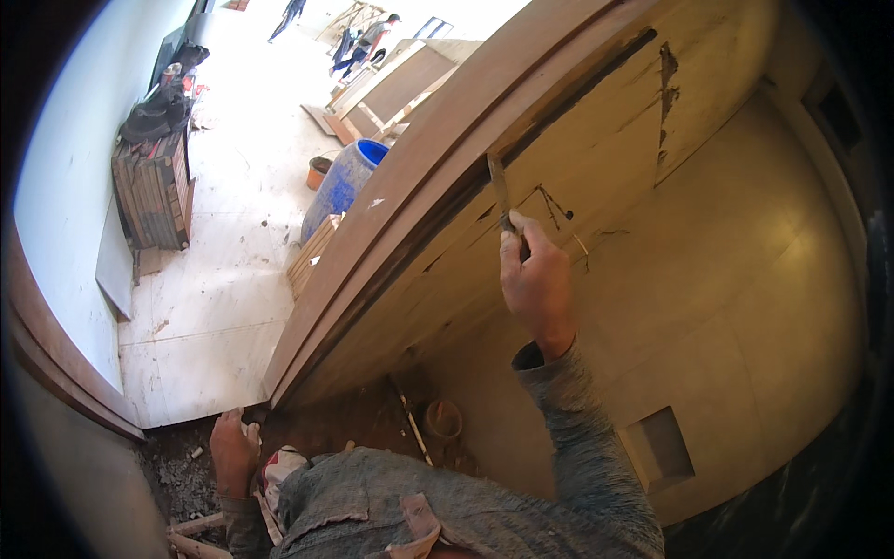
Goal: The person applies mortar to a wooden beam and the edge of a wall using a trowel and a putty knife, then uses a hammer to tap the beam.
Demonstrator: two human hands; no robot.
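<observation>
My right hand [538, 284] is raised with its fingers closed round a narrow flat-bladed tool [498, 182]. The tool's tip touches the dark gap [424, 270] between the brown wooden door frame [372, 224] and the plastered wall [708, 279]. Much of its handle is hidden in my fist, so its exact kind does not show. Low on the left, my left hand [235, 449] has its fingers curled near the foot of the frame. Something small and pale may be in it, but I cannot make it out.
Beyond the doorway stand a blue barrel [340, 191], an orange bucket [318, 171] and a stack of boards [152, 186]. A person [368, 45] is far off. Rubble [191, 477] lies low left; a round container [442, 419] and pale stick [410, 424] are below the wall.
</observation>
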